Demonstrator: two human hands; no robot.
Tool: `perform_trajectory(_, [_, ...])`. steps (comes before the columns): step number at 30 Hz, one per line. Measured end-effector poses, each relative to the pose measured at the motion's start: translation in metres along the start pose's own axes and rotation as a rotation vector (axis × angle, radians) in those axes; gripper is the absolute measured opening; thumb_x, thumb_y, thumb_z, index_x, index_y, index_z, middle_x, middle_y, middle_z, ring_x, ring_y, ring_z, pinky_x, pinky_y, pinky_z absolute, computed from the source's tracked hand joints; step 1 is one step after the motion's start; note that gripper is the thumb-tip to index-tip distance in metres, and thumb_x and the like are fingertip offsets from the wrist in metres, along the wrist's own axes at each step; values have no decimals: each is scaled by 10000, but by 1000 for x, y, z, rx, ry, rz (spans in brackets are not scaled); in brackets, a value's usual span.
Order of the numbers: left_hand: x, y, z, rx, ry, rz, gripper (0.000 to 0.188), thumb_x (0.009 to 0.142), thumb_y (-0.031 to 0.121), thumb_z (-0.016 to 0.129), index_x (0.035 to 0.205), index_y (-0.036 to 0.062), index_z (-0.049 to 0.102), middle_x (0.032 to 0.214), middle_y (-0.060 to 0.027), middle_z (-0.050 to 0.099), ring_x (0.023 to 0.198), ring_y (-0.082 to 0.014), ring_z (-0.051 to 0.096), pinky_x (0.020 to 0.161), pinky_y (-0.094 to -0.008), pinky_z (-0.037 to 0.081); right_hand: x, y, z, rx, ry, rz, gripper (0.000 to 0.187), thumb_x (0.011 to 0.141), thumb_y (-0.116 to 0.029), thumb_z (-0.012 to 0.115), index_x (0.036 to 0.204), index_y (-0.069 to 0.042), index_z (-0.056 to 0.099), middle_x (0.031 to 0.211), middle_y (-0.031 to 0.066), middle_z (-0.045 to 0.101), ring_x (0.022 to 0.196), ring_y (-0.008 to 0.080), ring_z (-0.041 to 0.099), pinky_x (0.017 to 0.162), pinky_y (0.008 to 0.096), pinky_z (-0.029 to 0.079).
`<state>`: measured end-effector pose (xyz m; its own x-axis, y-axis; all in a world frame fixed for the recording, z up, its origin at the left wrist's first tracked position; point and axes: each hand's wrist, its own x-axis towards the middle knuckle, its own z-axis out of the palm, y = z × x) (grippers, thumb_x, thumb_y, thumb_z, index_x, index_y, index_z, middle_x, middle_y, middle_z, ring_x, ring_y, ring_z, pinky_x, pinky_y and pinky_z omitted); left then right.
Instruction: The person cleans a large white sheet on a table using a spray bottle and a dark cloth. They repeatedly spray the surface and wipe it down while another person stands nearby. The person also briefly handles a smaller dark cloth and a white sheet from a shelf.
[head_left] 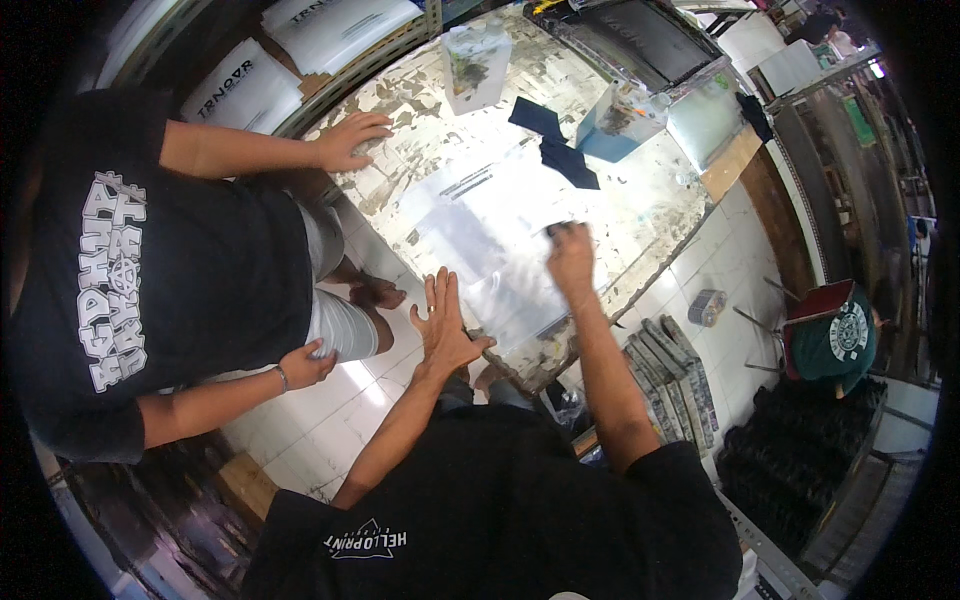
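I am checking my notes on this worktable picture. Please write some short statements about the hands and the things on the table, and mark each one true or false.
1. The right hand presses a small dark thing onto the clear plastic sheet. True.
2. The left hand holds a pair of scissors. False: it lies flat and open at the near edge of the table, holding nothing.
3. Two dark cloths lie beyond the sheet. True.
4. Nobody else touches the table. False: another person's hand rests on its far left corner.
5. A clear container stands at the far end. True.
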<state>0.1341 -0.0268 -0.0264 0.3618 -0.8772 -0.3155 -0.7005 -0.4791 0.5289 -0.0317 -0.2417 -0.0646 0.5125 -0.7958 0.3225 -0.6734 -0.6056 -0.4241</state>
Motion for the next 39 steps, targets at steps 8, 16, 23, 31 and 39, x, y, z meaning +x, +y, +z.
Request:
perform_trajectory(8, [-1,-1,-2,16,-16,-14,1399,546,426,947,1606,23,127,1703,-156,79,1568,-377,43,1074,-768,199,7,9,-4,-1,75,123,285,727,56,592,960,-28,733,1028,182,653,975,380,582,857,448,506])
perform_trajectory(16, [0,-4,1,11,8,8,1398,559,431,946,1612,38,115,1700,-159,85,1567,-372,46,1077,-761,200,0,-4,1,70,54,-80,257,755,29,598,965,-36,732,1008,158,670,996,347,606,877,440,504])
perform_trajectory(23, [1,-3,1,25,-2,21,1396,562,433,945,1610,31,115,1704,-159,66,1570,-368,32,1078,-760,196,-42,-22,-8,114,-118,-177,275,751,53,600,980,-44,719,1013,160,637,939,366,594,830,452,507])
perform_trajectory(31, [0,-2,-1,19,-17,4,1384,573,430,940,1608,24,116,1703,-169,60,1568,-375,33,1070,-774,195,-40,15,-36,18,14,-28,261,759,71,620,993,3,714,1022,192,636,949,386,570,817,467,497])
perform_trajectory(39, [0,-2,-1,20,-20,14,1380,581,432,936,1610,27,112,1702,-167,61,1566,-383,38,1074,-775,192,-12,25,-33,22,36,23,281,765,72,630,1029,21,713,992,188,627,955,390,551,827,468,491])
